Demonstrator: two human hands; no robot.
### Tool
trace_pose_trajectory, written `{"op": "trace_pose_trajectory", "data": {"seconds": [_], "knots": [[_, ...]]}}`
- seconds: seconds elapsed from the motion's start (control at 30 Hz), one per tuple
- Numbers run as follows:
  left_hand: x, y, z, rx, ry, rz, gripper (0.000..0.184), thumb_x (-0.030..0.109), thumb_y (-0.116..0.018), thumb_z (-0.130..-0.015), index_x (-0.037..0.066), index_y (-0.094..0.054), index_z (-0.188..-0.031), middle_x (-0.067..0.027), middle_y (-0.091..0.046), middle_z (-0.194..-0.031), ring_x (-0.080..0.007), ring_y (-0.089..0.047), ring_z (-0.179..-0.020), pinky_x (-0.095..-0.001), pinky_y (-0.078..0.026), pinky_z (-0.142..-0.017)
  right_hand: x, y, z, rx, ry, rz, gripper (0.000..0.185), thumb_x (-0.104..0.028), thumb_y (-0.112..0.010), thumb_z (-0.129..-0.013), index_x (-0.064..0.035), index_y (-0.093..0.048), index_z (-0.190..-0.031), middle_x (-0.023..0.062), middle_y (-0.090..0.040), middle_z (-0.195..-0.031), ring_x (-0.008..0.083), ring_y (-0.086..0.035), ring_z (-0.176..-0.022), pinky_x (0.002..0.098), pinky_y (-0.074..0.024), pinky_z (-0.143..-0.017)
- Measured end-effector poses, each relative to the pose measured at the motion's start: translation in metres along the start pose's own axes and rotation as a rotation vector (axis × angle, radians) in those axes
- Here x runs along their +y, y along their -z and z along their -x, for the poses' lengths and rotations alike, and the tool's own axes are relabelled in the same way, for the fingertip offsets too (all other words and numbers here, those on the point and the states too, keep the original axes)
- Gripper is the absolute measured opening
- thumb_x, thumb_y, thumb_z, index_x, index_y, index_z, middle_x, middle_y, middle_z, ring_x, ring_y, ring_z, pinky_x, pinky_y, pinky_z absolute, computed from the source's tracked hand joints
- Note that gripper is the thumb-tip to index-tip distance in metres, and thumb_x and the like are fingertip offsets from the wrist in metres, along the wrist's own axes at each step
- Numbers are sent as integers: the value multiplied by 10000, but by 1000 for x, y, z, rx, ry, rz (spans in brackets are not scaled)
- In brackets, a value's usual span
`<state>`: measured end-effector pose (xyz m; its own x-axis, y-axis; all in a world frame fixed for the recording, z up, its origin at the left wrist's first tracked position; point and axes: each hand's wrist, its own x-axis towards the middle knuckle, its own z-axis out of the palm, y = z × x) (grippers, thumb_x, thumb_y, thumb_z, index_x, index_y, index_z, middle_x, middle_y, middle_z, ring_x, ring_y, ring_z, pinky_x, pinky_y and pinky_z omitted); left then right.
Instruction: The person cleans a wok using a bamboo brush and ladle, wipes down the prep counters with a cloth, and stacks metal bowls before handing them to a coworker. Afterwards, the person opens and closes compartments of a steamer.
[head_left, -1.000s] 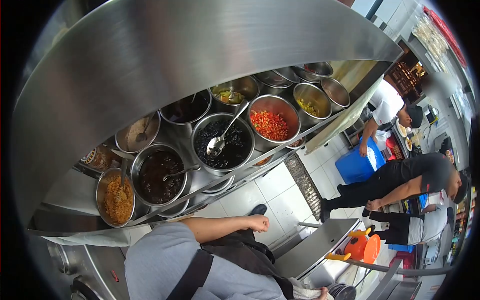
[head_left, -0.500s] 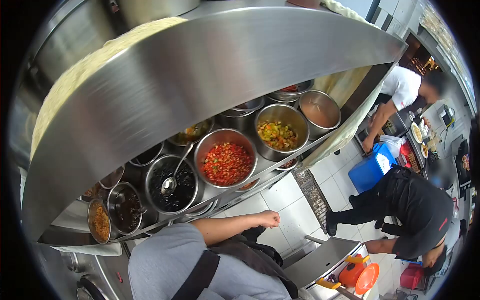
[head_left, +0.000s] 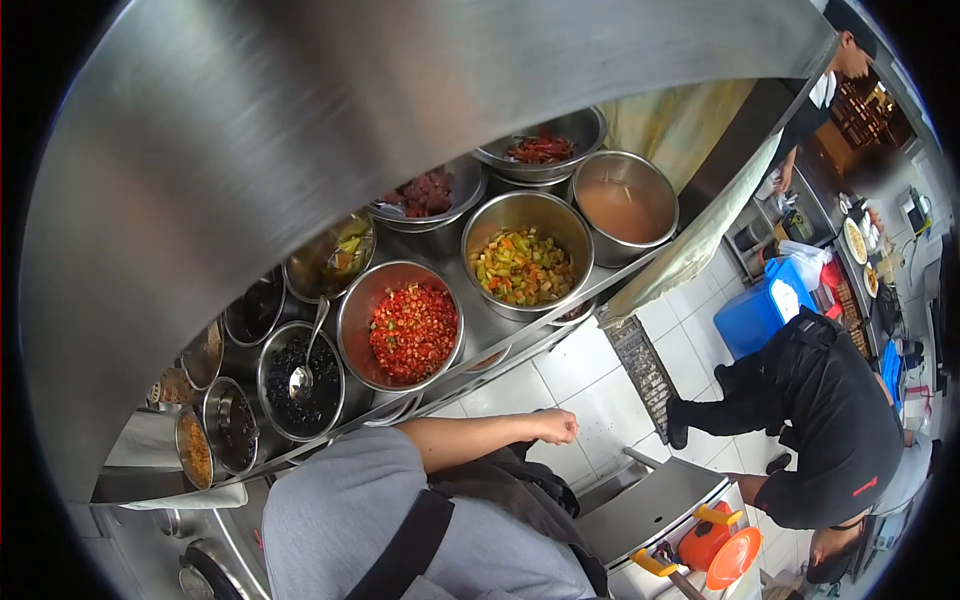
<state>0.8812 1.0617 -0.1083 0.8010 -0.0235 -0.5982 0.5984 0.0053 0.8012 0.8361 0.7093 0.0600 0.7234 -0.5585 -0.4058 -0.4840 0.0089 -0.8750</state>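
Note:
My left hand (head_left: 555,426) hangs over the floor beside the counter, its fingers curled into a fist. Nothing shows sticking out of it, and it touches nothing I can see. My right hand is out of view. Nearest on the counter is a metal pot holding chopped red chillies (head_left: 412,335). Behind it, another pot holds diced green and yellow pieces (head_left: 520,266). On the left, a metal spoon (head_left: 301,380) rests in a bowl of dark contents (head_left: 325,392).
A broad steel panel (head_left: 300,120) arches over the counter. Several other pots stand there, one with brownish liquid (head_left: 625,205). A cabinet (head_left: 650,510) holds orange items. A floor drain (head_left: 642,375) and blue bin (head_left: 750,322) lie near two co-workers (head_left: 840,430), (head_left: 800,125).
My view has shifted, so the steel panel covers more of the top and the pots sit further left. The co-worker at upper right is higher in view. My left hand remains closed.

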Motion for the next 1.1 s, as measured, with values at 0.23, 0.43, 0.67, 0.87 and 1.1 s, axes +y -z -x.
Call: {"op": "trace_pose_trajectory", "data": {"seconds": [0.23,0.43,0.67,0.87,1.1], "knots": [[-6,7,5,-40,36,-120,262,160,-637,-726,69,-589,-966,-63,-640,-834,-165,-594,-761,-315,-478,-659,28,42,-2,20,74,-3,316,-265,-568,-748,-26,-595,-953,105,-558,-976,227,-511,-983,354,-377,-904],[-2,8,38,-9,-3,-56,220,122,-631,-740,54,-595,-946,-60,-633,-746,-140,-588,-667,-286,-471,-607,78,111,-5,-23,278,35,279,-248,-554,-746,-37,-611,-919,89,-565,-945,226,-521,-953,356,-383,-890],[-5,6,77,-15,62,-61,228,107,-610,-759,43,-575,-974,-63,-624,-797,-132,-575,-709,-278,-447,-597,46,71,29,-189,-5,-376,266,-247,-493,-778,-57,-529,-960,117,-558,-890,283,-558,-886,407,-448,-804],[-38,10,106,-16,51,-55,259,121,-609,-765,43,-568,-1009,-71,-615,-872,-146,-577,-776,-278,-459,-653,55,67,32,-145,37,-391,275,-230,-512,-761,-50,-528,-967,107,-534,-880,265,-554,-886,402,-459,-799],[-72,-6,200,-724,106,-196,429,313,-525,-885,90,-497,-1251,-81,-521,-1233,-174,-458,-1142,-327,-352,-954,79,86,33,-295,117,-349,208,-136,-497,-768,-28,-529,-943,90,-520,-820,214,-558,-771,333,-477,-729]]}}
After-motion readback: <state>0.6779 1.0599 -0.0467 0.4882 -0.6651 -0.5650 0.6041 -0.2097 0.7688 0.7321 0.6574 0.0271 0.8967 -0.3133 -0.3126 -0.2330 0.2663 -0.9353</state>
